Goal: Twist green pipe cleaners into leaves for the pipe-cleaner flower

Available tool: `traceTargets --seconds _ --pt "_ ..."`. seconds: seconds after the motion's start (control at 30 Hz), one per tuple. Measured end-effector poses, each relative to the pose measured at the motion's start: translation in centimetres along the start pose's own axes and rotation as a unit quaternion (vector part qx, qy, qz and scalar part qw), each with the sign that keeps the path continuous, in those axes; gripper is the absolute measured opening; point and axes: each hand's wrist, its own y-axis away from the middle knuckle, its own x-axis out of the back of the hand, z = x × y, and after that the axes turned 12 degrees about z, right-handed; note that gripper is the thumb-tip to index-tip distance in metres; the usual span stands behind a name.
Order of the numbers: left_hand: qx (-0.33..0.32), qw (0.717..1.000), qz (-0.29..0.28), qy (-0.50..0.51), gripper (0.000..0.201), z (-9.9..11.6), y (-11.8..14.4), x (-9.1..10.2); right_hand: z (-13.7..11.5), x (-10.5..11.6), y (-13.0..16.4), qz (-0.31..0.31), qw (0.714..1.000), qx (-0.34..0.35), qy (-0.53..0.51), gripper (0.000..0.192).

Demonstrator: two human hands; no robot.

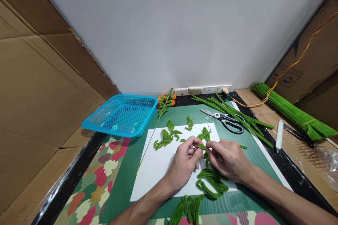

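A small leaf-shaped loop of green pipe cleaner [201, 146] is pinched between the fingertips of both hands. My left hand [185, 160] grips it from the left, the other fingers curled under. From the right, my right hand [229, 157] pinches its other end and hides part of it. Beneath the hands lies a white sheet of paper [155, 172]. Bent green pipe-cleaner leaves [166, 137] lie at its upper left, and larger folded bundles [211, 179] sit near the right wrist. More green bundles [187, 209] rest at the front edge.
A blue perforated basket [118, 116] stands at the back left, beside an orange-flowered pipe-cleaner stem [166, 102]. Scissors [227, 121] lie by loose green pipe cleaners [237, 114]. At right are a thick green bundle [293, 110], a white-handled tool [279, 135] and an orange-yellow cord [290, 65].
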Motion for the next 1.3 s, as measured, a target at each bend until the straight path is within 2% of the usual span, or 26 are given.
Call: traceTargets --seconds 0.33,0.87,1.1,1.3 --pt "0.008 1.000 0.007 0.001 0.021 0.0 0.0 0.1 0.1 0.1 0.2 -0.018 1.000 -0.006 -0.013 0.008" --pt "0.014 1.000 0.002 0.002 0.024 -0.4 -0.1 0.1 0.2 -0.2 0.2 -0.002 1.000 -0.004 0.014 0.009" --pt "0.026 1.000 -0.003 0.008 0.023 0.3 0.2 0.1 0.3 -0.1 0.3 -0.002 1.000 -0.006 0.012 0.010" --pt "0.031 0.999 -0.012 0.012 0.030 0.7 0.2 0.1 0.4 -0.1 0.3 0.001 1.000 -0.009 0.016 0.009"
